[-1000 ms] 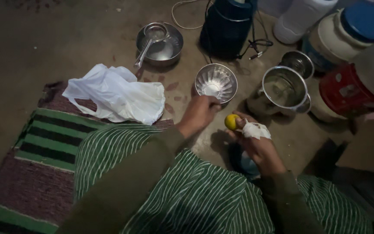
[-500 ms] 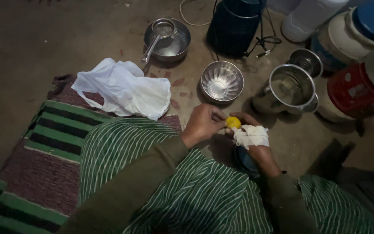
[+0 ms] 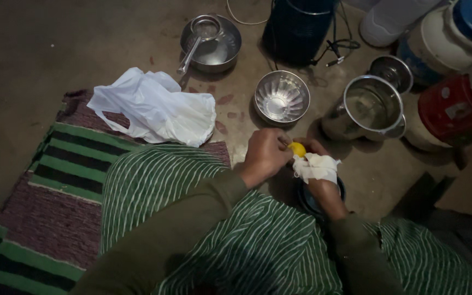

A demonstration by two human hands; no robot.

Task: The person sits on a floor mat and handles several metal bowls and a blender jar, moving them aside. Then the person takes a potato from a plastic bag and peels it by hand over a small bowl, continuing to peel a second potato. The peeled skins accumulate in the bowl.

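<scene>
Hands meet just above the lap: the left hand (image 3: pixel 266 153) and the bandaged right hand (image 3: pixel 318 172) both pinch a small yellow fruit (image 3: pixel 298 148) between their fingertips, over a dark bowl (image 3: pixel 338 191). Beyond it on the floor stand a fluted steel bowl (image 3: pixel 281 98), a steel pot (image 3: pixel 368 107), a white plastic bag (image 3: pixel 154 108) and a strainer in a pan (image 3: pixel 210 36).

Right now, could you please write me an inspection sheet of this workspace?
Surface: bare floor; striped mat at left.
Job's things: small yellow fruit between both hands, above a dark bowl.
Clutter: fluted steel bowl, steel pot, pan with strainer, white plastic bag, red container.
Hands: left hand on fruit; right hand bandaged, holding it.
Cables: black cord by a dark appliance.
Surroundings: dim; nothing else seen.
</scene>
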